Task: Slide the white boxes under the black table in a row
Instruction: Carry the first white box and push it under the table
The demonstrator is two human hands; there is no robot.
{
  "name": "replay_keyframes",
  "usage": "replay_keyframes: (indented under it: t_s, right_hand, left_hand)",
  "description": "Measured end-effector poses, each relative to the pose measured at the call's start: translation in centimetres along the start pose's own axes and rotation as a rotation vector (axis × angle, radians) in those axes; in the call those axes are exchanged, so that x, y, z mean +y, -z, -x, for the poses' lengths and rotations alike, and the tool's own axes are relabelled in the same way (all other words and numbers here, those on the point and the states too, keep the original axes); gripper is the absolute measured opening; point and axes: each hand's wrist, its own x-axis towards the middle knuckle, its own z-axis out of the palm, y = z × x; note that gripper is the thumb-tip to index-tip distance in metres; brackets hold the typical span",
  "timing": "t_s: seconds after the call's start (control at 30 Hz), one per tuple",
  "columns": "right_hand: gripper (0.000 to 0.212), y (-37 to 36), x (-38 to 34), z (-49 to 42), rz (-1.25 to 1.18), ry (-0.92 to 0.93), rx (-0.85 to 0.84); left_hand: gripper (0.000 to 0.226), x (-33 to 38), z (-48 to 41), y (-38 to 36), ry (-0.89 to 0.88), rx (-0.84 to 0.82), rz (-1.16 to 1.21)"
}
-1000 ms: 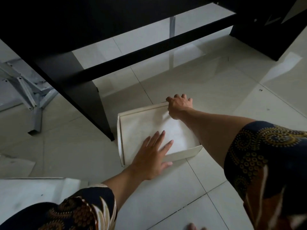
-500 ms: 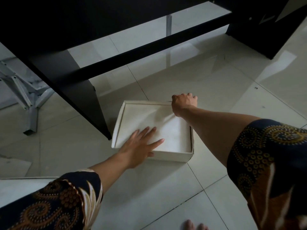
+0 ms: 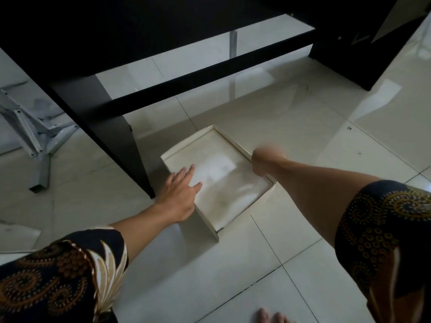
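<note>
A shallow, open white box (image 3: 219, 173) lies on the tiled floor, turned diagonally, just right of the black table's left leg (image 3: 112, 127). My left hand (image 3: 179, 194) rests flat on the box's near-left wall, fingers spread and reaching inside. My right hand (image 3: 262, 163) is blurred and closed over the box's right wall. The black table (image 3: 116, 29) spans the top of the view, with a low crossbar (image 3: 210, 78) behind the box.
A grey metal stand (image 3: 35, 141) is on the floor at the left. A flat white board (image 3: 16, 236) lies at the lower left. The table's right leg (image 3: 363, 57) stands at the upper right. My toes (image 3: 271, 317) show at the bottom edge.
The box has rotated clockwise and now sits diagonally, with one corner pointing toward the crossbar. My right hand moved along with its right wall; my left hand shifted to the near-left wall.
</note>
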Motion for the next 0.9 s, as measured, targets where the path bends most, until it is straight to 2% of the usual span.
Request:
replay_keyframes:
  t_s: [0.1,0.2,0.27,0.37,0.53,0.63,0.9]
  right_hand:
    - [0.013,0.1,0.3,0.8,-0.003,0.005,-0.095]
    - [0.015,0.6,0.8,2.0,-0.052,0.008,-0.217]
    - [0.025,0.6,1.2,2.8,-0.112,-0.011,-0.31]
    - [0.031,-0.2,1.8,4.1,-0.211,-0.065,-0.442]
    - [0.031,-0.9,2.2,4.7,-0.217,-0.176,-0.46]
    - [0.032,-1.5,1.8,4.2,-0.259,-0.166,-0.504]
    - [0.025,-1.9,-1.5,2.3,-0.305,-0.134,-0.442]
  left_hand:
    - [0.057,2.9,0.5,-0.3,-0.032,0.001,0.163]
    - [0.079,5.6,1.1,-1.0,-0.099,-0.012,0.191]
    - [0.09,6.8,1.7,-1.8,-0.11,-0.064,0.176]
    - [0.081,7.6,2.4,-2.7,-0.026,-0.107,0.206]
    - [0.071,7.7,2.7,-3.3,0.035,-0.145,0.211]
    - [0.07,7.2,2.8,-3.3,0.03,-0.151,0.196]
    - [0.069,3.7,2.4,-2.6,0.029,-0.219,0.147]
